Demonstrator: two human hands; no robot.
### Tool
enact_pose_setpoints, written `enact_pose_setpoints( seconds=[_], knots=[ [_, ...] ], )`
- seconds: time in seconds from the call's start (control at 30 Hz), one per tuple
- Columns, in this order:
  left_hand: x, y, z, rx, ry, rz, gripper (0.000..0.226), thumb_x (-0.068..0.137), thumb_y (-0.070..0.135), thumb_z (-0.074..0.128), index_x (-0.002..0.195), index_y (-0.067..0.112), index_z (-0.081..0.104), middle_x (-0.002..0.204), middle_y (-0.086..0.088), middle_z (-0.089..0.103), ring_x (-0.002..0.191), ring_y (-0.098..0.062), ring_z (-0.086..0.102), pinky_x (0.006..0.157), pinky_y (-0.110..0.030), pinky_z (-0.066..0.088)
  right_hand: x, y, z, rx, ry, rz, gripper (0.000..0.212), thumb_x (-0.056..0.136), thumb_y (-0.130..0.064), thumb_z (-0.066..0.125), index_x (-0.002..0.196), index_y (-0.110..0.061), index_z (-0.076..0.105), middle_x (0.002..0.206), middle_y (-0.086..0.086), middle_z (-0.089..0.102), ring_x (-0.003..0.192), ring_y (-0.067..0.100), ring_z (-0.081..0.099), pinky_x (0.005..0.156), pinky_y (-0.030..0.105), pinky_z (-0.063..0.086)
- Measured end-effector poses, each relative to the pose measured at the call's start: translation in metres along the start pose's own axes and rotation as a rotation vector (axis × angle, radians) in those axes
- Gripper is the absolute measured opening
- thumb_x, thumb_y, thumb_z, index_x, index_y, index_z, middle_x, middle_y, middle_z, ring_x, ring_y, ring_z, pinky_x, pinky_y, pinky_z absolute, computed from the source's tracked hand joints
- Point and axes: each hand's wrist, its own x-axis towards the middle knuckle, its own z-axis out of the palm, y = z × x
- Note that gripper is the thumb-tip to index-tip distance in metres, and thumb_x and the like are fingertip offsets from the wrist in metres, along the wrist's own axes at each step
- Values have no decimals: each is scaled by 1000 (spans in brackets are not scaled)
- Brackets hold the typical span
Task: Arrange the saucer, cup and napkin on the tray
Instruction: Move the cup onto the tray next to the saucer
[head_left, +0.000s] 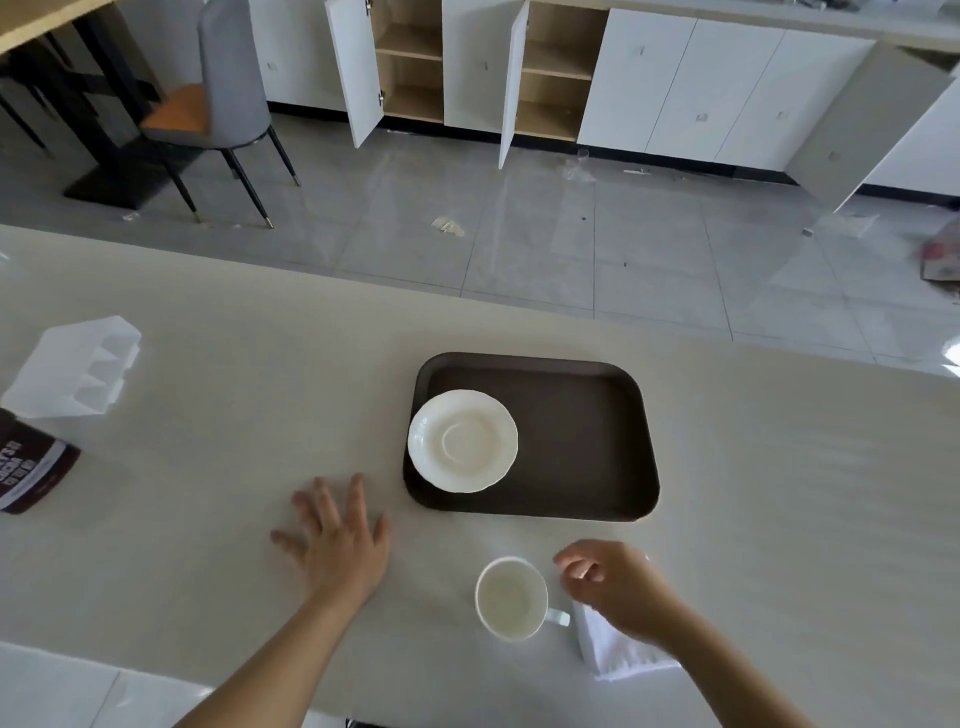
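Both hands are empty; your left hand is spread flat, fingers wide, on or just above the table, left of the tray; whether it touches cannot be told; your right hand is loosely curled just right of the cup, gripping nothing, over the near napkin. The saucer already lies at the tray's left side, its edge seemingly riding on the tray's left rim; a cup set on it there could tip the saucer, so seat it flat first. The cup stands upright off the tray, handle toward the right hand; a hurried reach risks knocking it over. The napkin lies partly beneath your wrist; dragging the wrist could unfold or shift it.
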Motion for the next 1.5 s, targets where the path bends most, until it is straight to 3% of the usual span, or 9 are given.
enact_pose_setpoints(
  seconds=[0.13, 0.23, 0.33, 0.5, 0.67, 0.77, 0.9, 1.1, 1.5],
  knots=[
    [-5, -1, 7, -35, 71, 12, 77, 86, 61, 21, 154, 26, 28, 163, -22, 12, 149, -46, 5, 109, -74, 6, -20, 6, 11, -95, -42, -30, 28, 74, -37, 80, 101, -36, 72, 90, -21, 69, 80, -1, 65, 75, 12, 50],
    [-4, 0, 11, -28, 116, 13, 80, 83, 61, 16, 153, 24, 30, 162, -23, 15, 149, -46, 8, 109, -74, 6, -24, 9, 18, -149, 32, -74, 29, 71, -44, 82, 96, -31, 73, 78, -22, 64, 73, -1, 64, 71, 15, 52],
    [-4, 0, 14, -23, 130, -3, 73, 88, 58, 26, 154, 26, 29, 163, -21, 15, 149, -45, 8, 110, -73, 6, -24, 11, 23, -210, 68, -104, 25, 72, -47, 80, 90, -31, 71, 72, -20, 61, 67, -1, 61, 66, 12, 49],
    [-4, -2, 17, -63, 192, -9, 66, 92, 52, 43, 152, 28, 32, 162, -19, 18, 149, -42, 10, 111, -71, 7, -24, 8, 33, -213, 109, -170, 17, 84, -36, 73, 97, -25, 74, 82, -20, 56, 71, -1, 51, 65, 3, 34],
    [-2, -3, 20, -72, 220, -17, 65, 92, 53, 47, 152, 32, 31, 163, -16, 18, 150, -39, 9, 113, -68, 6, -27, 7, 37, -197, 193, -282, 12, 89, -27, 70, 85, -17, 75, 79, -14, 57, 70, 4, 49, 69, 16, 42],
    [-1, -4, 22, -65, 224, -21, 66, 91, 55, 44, 152, 33, 29, 163, -14, 17, 150, -37, 7, 114, -66, 5, -21, 7, 30, -166, 293, -344, 4, 85, -19, 77, 86, -16, 79, 82, -5, 69, 65, 2, 49, 67, 10, 38],
    [2, -6, 25, -56, 229, -29, 67, 91, 57, 42, 152, 35, 27, 164, -13, 15, 150, -36, 7, 113, -66, 5, -12, 5, 13, -134, 380, -376, 10, 81, -13, 81, 91, -14, 81, 86, -1, 72, 69, 12, 63, 67, 21, 51],
    [2, -5, 26, -48, 244, -38, 67, 90, 56, 45, 152, 34, 30, 162, -13, 19, 149, -38, 11, 113, -67, 7, 18, -5, -20, -45, 531, -439, 15, 78, -5, 82, 91, -12, 80, 86, -1, 71, 71, 9, 64, 66, 13, 48],
    [1, -5, 24, -49, 256, -36, 69, 89, 57, 46, 152, 35, 30, 163, -12, 20, 150, -36, 10, 114, -65, 7, 68, 1, -33, -12, 547, -305, 7, 87, -13, 75, 90, -17, 79, 84, -1, 69, 74, 17, 63, 67, 28, 51]
  ],
)
